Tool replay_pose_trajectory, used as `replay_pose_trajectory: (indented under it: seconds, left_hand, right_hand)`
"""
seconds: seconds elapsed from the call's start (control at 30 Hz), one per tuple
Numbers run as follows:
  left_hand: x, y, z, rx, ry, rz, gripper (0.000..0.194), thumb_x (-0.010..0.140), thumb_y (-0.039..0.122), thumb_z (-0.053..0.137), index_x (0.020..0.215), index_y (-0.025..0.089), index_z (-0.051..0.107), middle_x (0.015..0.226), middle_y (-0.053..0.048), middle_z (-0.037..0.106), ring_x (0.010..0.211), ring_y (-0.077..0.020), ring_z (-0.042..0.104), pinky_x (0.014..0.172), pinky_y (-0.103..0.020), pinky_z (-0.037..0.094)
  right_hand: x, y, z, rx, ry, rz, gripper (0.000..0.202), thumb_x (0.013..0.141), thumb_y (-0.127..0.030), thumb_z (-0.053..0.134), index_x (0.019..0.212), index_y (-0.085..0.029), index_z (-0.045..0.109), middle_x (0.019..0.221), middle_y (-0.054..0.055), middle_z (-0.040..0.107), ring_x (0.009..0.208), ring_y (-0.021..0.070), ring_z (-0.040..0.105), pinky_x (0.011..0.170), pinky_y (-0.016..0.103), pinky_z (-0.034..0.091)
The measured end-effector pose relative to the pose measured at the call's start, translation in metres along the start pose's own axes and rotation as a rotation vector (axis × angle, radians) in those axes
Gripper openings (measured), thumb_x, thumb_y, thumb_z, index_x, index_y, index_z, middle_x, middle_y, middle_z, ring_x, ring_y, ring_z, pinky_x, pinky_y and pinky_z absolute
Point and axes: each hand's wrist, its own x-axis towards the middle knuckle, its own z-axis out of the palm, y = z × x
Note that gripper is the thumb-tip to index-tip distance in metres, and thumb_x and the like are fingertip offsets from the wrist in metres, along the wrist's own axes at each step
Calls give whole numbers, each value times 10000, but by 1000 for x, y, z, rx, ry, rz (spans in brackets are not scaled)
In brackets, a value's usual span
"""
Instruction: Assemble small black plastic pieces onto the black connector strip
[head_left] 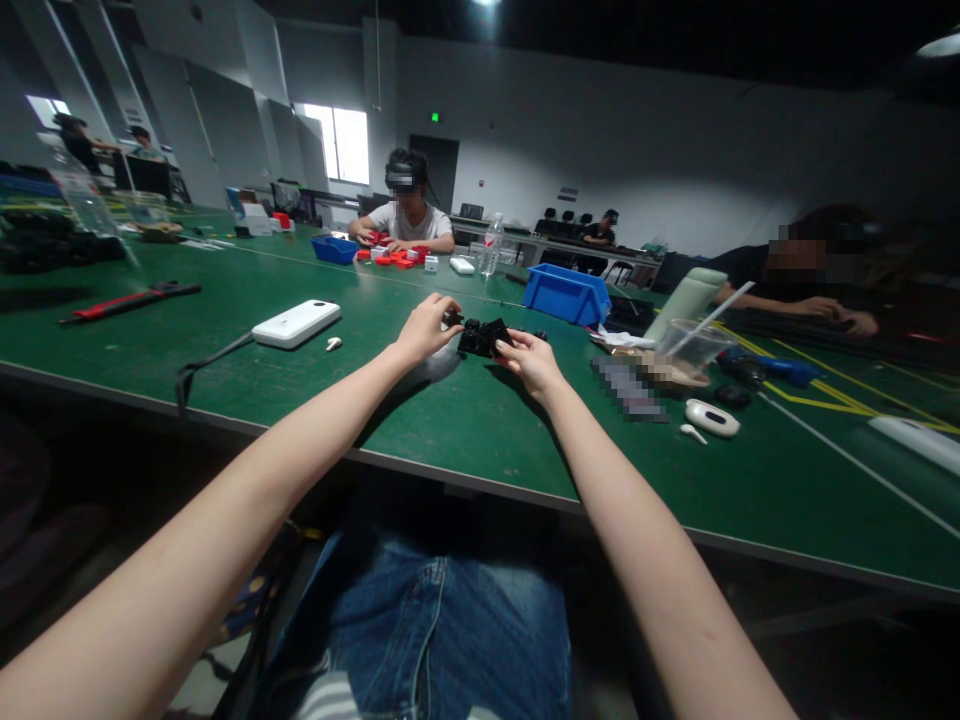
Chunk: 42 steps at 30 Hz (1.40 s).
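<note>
Head view: the person sits at the near edge of a green desk (247, 300), both bare arms stretched forward over it. The left hand (426, 328) and the right hand (531, 358) meet on a small black assembly (484, 337), which sits well in from the near edge, about midway along the visible desk.

Left hand: fingers curled and closed, thumb and forefinger pinching a small black part (452, 319) at the left end of the assembly. Right hand: fingers bent, fingertips gripping the assembly's right end. Whether the assembly rests on the desk or is lifted just clear cannot be told.

Judgement: the step in hand appears to be fitting or seating a small piece onto the black assembly, the right hand steadying, the left placing. The next move would call for close alignment of the piece with its seat and firm counter-pressure from the right hand, as the parts are small and dark.

Surroundings: a white power bank (295, 323) with 1 cable lies toward the left; a blue bin (566, 295) stands beyond the hands; a clear cup (690, 350) with straw stands to the right. 2 other people work at the far and right edges.
</note>
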Motion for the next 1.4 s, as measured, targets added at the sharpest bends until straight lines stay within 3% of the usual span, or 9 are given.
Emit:
replay_pose_trajectory:
  seconds: [0.3, 0.67, 1.07, 1.2, 1.4]
  left_hand:
    - [0, 5, 5, -160, 123, 195, 241, 741, 215, 699, 948, 149, 596, 935, -23, 549, 687, -74, 577, 643, -205, 494]
    - [0, 11, 9, -222, 193, 460, 235, 772, 217, 673, 983, 154, 590, 983, -36, 562, 791, -85, 588, 711, -215, 518]
    - [-4, 11, 17, -215, -61, 445, 312, 725, 170, 708, 1026, 167, 629, 957, -45, 614, 784, -109, 630, 732, -233, 512]
    - [-4, 11, 17, -207, -74, 401, 325, 727, 186, 707, 1043, 166, 632, 971, -53, 614, 776, -113, 627, 739, -252, 516]
    - [-4, 9, 19, -211, -47, 339, 329, 736, 237, 707, 1047, 154, 641, 930, -51, 610, 736, -106, 607, 723, -246, 511]
  right_hand:
    - [1, 1, -1, -25, 27, -8, 257, 640, -31, 734, 817, -154, 594, 727, 2, 665, 628, 98, 641, 645, 243, 561]
    - [4, 3, -1, -82, 61, -36, 277, 634, -61, 747, 809, -163, 558, 686, -9, 649, 586, 96, 629, 589, 228, 555]
    - [-2, 3, 3, -133, 44, -98, 380, 521, -127, 831, 764, -170, 542, 610, -33, 629, 526, 98, 599, 570, 248, 542]
    - [-4, 3, 2, -118, 45, -111, 411, 477, -122, 845, 756, -167, 547, 611, -38, 623, 542, 100, 602, 595, 254, 541]
    - [-4, 1, 0, -66, -22, -116, 333, 523, -96, 807, 758, -163, 580, 688, -29, 642, 621, 94, 620, 641, 242, 541]
